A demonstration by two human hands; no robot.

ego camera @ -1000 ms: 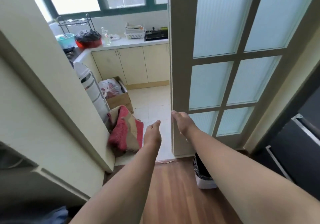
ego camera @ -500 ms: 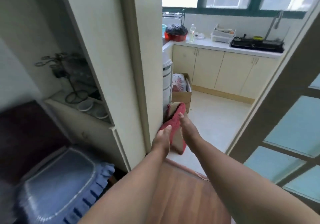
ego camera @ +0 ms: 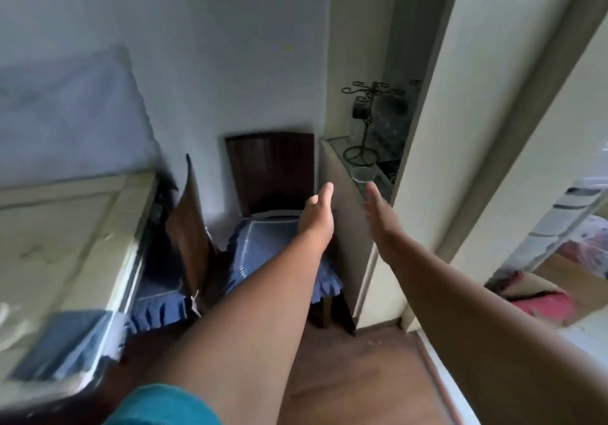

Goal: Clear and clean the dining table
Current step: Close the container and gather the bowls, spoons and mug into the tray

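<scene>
Pale walls are framing a dining nook; the tabletop (ego camera: 62,233) is lying at left. Both hands, left hand (ego camera: 317,217) and right hand (ego camera: 378,214), are reaching forward released, empty. Approach step; next move calls for turning toward the tabletop.

Person is wearing a teal short sleeve (ego camera: 164,406), edge showing at bottom of frame on left arm. Both forearms are showing bare; left hand (ego camera: 317,215) and right hand (ego camera: 378,212) are wearing nothing.

Dim, bluish indoor light; brighter daylight at right; motion blur on the table (ego camera: 59,227); wide-angle edge bending
</scene>
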